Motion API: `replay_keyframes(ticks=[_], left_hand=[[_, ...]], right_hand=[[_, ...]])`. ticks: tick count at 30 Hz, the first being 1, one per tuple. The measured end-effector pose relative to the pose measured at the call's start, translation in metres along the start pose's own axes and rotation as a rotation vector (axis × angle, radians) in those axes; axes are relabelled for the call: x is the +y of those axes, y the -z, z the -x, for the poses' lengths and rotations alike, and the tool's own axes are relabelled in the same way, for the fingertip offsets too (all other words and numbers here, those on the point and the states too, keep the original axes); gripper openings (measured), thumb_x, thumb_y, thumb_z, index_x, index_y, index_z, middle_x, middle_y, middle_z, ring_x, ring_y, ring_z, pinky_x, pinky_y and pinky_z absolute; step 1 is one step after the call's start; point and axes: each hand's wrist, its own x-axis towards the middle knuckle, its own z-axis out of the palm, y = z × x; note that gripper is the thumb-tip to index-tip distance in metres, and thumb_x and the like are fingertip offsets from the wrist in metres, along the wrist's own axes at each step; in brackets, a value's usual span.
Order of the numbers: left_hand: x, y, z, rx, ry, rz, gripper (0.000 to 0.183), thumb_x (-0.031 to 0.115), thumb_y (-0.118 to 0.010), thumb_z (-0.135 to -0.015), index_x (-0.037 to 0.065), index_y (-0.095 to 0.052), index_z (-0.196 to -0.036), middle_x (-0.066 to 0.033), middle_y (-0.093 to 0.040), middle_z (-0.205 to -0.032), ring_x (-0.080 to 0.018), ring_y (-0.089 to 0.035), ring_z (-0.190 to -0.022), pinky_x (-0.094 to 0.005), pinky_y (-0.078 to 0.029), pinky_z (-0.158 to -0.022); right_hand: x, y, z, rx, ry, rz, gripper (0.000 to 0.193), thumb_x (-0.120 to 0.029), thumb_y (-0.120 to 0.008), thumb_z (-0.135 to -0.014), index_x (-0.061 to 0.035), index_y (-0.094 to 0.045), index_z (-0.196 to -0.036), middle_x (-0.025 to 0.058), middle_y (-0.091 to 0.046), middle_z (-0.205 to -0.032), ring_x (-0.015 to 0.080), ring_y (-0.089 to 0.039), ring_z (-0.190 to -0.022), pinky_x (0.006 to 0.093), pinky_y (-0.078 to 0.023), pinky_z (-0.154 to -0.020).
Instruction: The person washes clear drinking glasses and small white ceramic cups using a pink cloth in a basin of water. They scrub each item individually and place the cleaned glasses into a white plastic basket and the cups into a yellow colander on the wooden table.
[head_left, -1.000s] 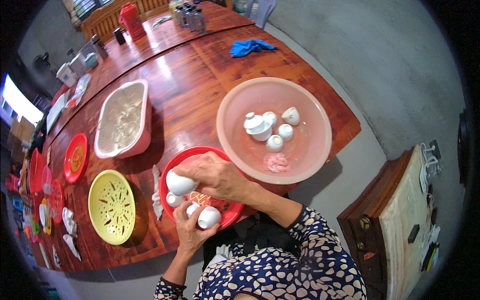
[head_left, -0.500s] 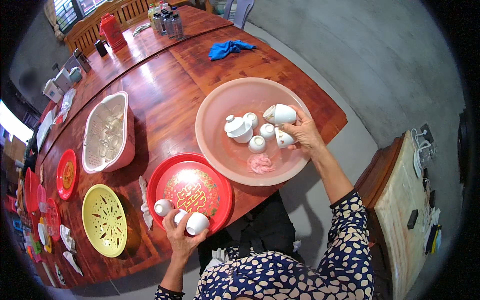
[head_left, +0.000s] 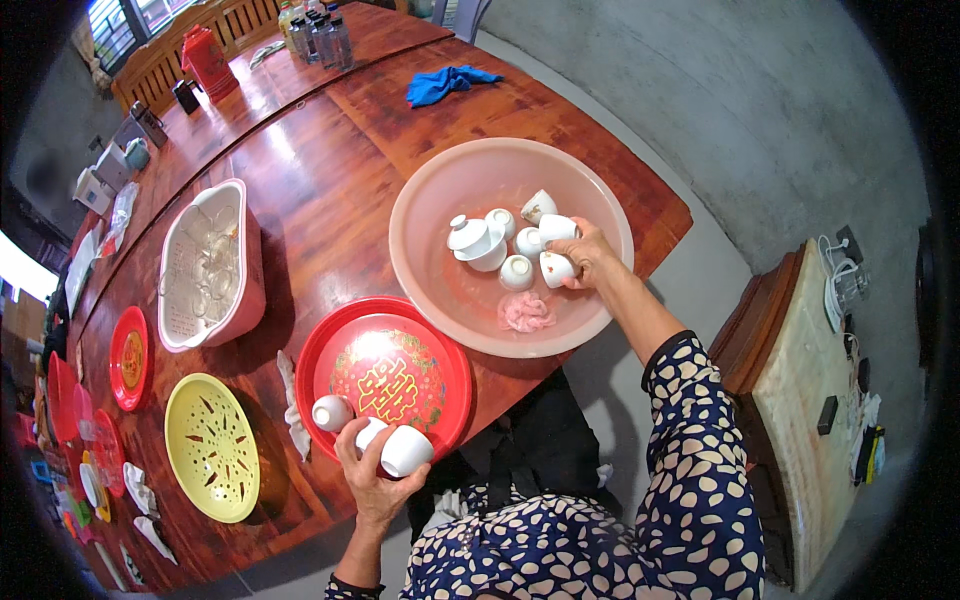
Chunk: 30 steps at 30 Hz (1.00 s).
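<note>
My left hand (head_left: pixel 374 488) is closed around white teacups low over the near edge of a round red tray (head_left: pixel 455 385). A white cup (head_left: pixel 407 452) lies tilted at its thumb, and another cup (head_left: pixel 370 433) shows partly behind the fingers. Just beyond them a third cup (head_left: pixel 332 412) rests on the tray. Inside a wide pink basin (head_left: pixel 420 290), my right hand (head_left: pixel 598 260) grips a white cup (head_left: pixel 558 229) and a cup with a small brown-gold pattern (head_left: pixel 556 268). Several more cups, a lidded white bowl (head_left: pixel 470 236) and a crumpled pink cloth (head_left: pixel 526 312) are in the basin.
Left of the tray are a yellow perforated colander (head_left: pixel 211 447), a pink-white tub (head_left: pixel 245 300) with clear glassware, and a small red plate (head_left: pixel 130 358). A blue cloth (head_left: pixel 450 84) lies beyond the basin. Bottles (head_left: pixel 325 42) and a red flask (head_left: pixel 208 62) stand farther back.
My right hand has shifted left and slightly down in the basin with its cups. A patterned cup now sits apart beyond them. My left hand keeps its cups, moving slightly right.
</note>
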Motion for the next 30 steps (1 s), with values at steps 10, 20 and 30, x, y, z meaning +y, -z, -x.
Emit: replay_keyframes(ticks=[10, 20, 30], left_hand=[[0.058, 0.015, -0.099, -0.105, -0.03, 0.354, 0.051, 0.018, -0.074, -0.056, 0.006, -0.065, -0.105, -0.0155, -0.049, -0.12, -0.0319, -0.046, -0.114, -0.0425, -0.039, -0.096], [0.09, -0.066, -0.192, -0.19, -0.352, -0.164, 0.051, 0.037, -0.078, -0.058, 0.007, -0.068, -0.098, -0.0193, -0.049, -0.116, -0.0379, -0.046, -0.107, -0.0483, -0.043, -0.09], [0.083, -0.107, -0.208, -0.432, -0.283, -0.551, 0.05, 0.047, -0.074, -0.057, 0.005, -0.07, -0.085, -0.0209, -0.05, -0.115, -0.0393, -0.047, -0.097, -0.0462, -0.048, -0.08]], right_hand=[[-0.004, -0.006, -0.015, -0.413, -0.054, 0.049, 0.055, -0.015, -0.07, -0.08, -0.0226, -0.047, -0.129, 0.0056, -0.063, -0.092, 0.0174, -0.061, -0.069, 0.0288, -0.047, -0.04], [-0.016, -0.018, -0.01, -0.319, 0.187, 0.377, 0.063, -0.019, -0.07, -0.074, -0.0105, -0.044, -0.131, 0.0151, -0.059, -0.109, 0.0266, -0.063, -0.084, 0.0385, -0.057, -0.045], [-0.004, -0.003, -0.031, -0.313, 0.293, 0.451, 0.04, -0.017, -0.067, -0.072, 0.0064, -0.06, -0.104, 0.0198, -0.065, -0.093, 0.027, -0.067, -0.077, 0.0397, -0.058, -0.046]])
